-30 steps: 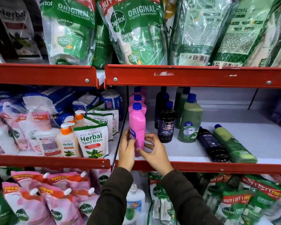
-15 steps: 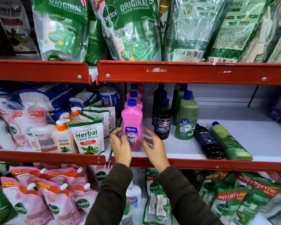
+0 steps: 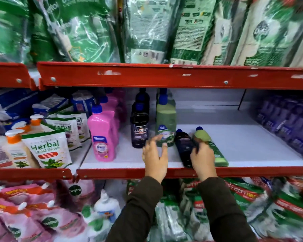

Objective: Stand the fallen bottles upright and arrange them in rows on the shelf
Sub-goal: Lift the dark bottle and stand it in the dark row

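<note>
At the near edge of the white shelf (image 3: pixel 252 145), just behind its red front lip (image 3: pixel 129 172), the two hands reach in from dark sleeves. The left hand (image 3: pixel 155 158) hovers with the fingers spread, its grip released and holding nothing; the fingertips are just in front of the standing green bottle (image 3: pixel 165 123). The right hand (image 3: pixel 203 158) lies over two fallen bottles, its fingers curled on the fallen black bottle (image 3: pixel 183 145); whether the grip also closes on the fallen green bottle (image 3: pixel 215 151) just to the right, I cannot tell. Both fallen bottles lie side by side, touching, with their blue caps pointing to the far side.

To the left, three rows stand upright and run from near to far: the pink bottles (image 3: pixel 103 135) with blue caps, then the black bottles (image 3: pixel 140 130), then the green ones. The right part of the shelf is bare, and purple packs (image 3: pixel 287 123), blurred, are at the far right.

On the neighbouring shelf at the left stand herbal hand wash pouches (image 3: pixel 46 149) and pump bottles (image 3: pixel 16 147) with orange collars. Below are pink and green refill pouches; above hang large green refill bags (image 3: pixel 80 28).
</note>
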Action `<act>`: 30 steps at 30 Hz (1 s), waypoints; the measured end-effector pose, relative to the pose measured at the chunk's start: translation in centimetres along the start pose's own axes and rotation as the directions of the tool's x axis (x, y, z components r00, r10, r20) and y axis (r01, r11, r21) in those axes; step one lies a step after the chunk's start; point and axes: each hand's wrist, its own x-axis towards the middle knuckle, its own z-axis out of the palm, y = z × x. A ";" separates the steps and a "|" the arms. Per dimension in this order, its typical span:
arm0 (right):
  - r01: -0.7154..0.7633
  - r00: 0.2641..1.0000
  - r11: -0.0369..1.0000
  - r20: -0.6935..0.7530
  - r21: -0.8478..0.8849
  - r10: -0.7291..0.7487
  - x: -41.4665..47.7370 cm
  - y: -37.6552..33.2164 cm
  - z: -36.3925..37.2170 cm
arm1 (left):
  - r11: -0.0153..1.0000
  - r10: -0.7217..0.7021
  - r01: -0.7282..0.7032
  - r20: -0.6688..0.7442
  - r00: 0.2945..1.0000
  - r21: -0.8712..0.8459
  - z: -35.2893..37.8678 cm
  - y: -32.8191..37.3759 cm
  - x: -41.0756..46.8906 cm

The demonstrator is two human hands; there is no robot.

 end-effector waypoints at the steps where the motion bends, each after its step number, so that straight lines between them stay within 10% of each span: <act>1: 0.004 0.999 0.999 0.047 -0.036 -0.002 0.2 0.4 -0.1 | 0.999 -0.045 0.043 0.087 0.995 0.030 1.3 0.3 0.3; 8: -0.014 0.984 0.998 0.178 -0.064 0.025 1.6 1.5 -0.6 | 0.879 -0.473 0.410 0.334 0.815 0.242 6.4 1.4 2.6; 13: -0.009 0.975 1.000 0.222 -0.014 0.012 2.2 1.9 -1.5 | 0.808 -0.538 0.589 0.376 0.754 -0.026 8.2 -1.8 4.1; 30: 0.029 0.966 0.797 0.189 0.603 -0.178 -0.2 2.4 -2.4 | 0.954 -0.046 0.112 0.233 0.971 -0.278 2.7 0.2 0.1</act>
